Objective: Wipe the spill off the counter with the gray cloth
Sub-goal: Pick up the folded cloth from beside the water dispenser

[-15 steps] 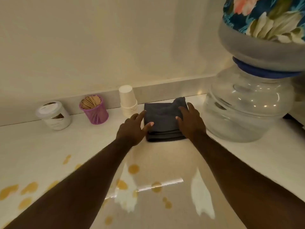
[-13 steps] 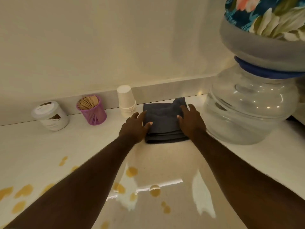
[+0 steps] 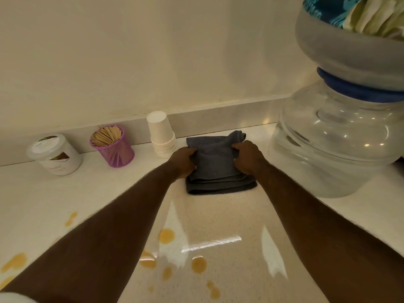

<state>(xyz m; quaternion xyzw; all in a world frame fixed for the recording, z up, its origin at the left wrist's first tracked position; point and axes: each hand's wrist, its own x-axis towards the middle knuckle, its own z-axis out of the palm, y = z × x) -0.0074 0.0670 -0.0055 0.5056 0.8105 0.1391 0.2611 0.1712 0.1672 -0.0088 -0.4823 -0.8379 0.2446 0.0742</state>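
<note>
A folded gray cloth (image 3: 215, 165) lies on the white counter (image 3: 43, 200) near the back wall. My left hand (image 3: 182, 161) pinches the cloth's left edge with curled fingers. My right hand (image 3: 248, 158) grips its right side, and the top layer bunches up between the two hands. Yellow-brown drops of spill (image 3: 166, 236) are scattered over the counter in front of the cloth, with more drops of the spill (image 3: 14, 262) at the far left. My forearms hide part of it.
A large clear water bottle (image 3: 336, 147) with a floral cover stands right of the cloth. Left of the cloth are a stack of white paper cups (image 3: 161, 134), a purple mesh holder of wooden sticks (image 3: 112, 145) and a lidded white tub (image 3: 54, 154).
Both hands went from lying flat with spread fingers on the cloth to curling shut on its sides. The cloth's top layer has bunched up between them.
</note>
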